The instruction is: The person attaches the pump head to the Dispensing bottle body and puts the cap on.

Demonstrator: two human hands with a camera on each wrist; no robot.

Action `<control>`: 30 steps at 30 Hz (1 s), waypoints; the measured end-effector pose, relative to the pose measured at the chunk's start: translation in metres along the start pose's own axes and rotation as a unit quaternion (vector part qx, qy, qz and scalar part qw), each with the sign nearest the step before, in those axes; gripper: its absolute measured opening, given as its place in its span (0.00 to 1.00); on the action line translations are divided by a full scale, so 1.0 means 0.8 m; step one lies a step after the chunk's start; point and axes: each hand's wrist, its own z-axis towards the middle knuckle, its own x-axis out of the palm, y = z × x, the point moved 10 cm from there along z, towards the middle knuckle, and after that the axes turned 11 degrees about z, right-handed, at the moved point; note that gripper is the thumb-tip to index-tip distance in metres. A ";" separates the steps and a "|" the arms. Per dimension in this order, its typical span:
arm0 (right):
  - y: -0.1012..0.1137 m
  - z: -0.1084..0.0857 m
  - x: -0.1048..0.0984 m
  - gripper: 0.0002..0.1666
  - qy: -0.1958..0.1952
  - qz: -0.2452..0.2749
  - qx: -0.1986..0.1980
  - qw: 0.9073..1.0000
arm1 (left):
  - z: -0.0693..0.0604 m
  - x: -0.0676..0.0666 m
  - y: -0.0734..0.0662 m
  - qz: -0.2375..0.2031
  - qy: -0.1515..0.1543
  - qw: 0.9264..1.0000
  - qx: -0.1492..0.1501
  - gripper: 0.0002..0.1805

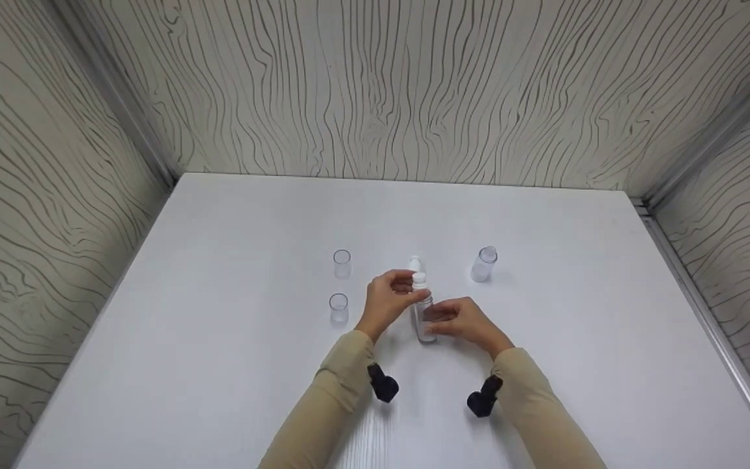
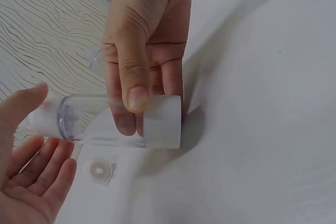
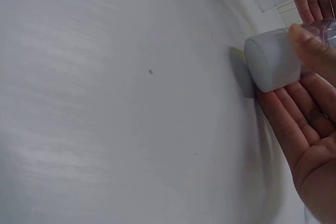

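Seemingly a work booth, white tabletop (image 1: 186,358), wood-grain-patterned panels (image 1: 381,85), metal framing (image 1: 111,85)

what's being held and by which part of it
A clear bottle: the right hand grips it low, at its white base, and the left hand holds it by its white top.

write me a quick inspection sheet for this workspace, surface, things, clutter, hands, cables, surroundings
surface: white table, one small dark speck showing in the right wrist view
job's things: held bottle; another clear bottle farther right; two clear cups to the left; a small white part just behind the held bottle, partly hidden
clutter: nothing seen
left hand: at the held bottle's top, firmness of grip unclear
right hand: holds the bottle lower down
cables: nothing seen
surroundings: patterned walls, metal strips at the corners
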 end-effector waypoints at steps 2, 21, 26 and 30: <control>-0.001 0.000 0.000 0.28 -0.002 0.005 0.003 1.000 | 0.000 0.000 -0.001 0.000 -0.001 1.000 0.001 0.26; -0.005 0.004 0.000 0.28 0.005 -0.016 0.007 1.000 | 0.001 0.004 -0.005 0.010 0.024 1.000 0.008 0.23; -0.008 0.005 -0.001 0.28 0.002 -0.015 0.013 1.000 | 0.002 0.008 -0.008 0.002 0.040 0.999 0.024 0.24; -0.009 0.005 -0.003 0.29 -0.003 -0.007 0.015 1.000 | 0.003 0.012 -0.009 0.001 0.050 0.998 0.033 0.24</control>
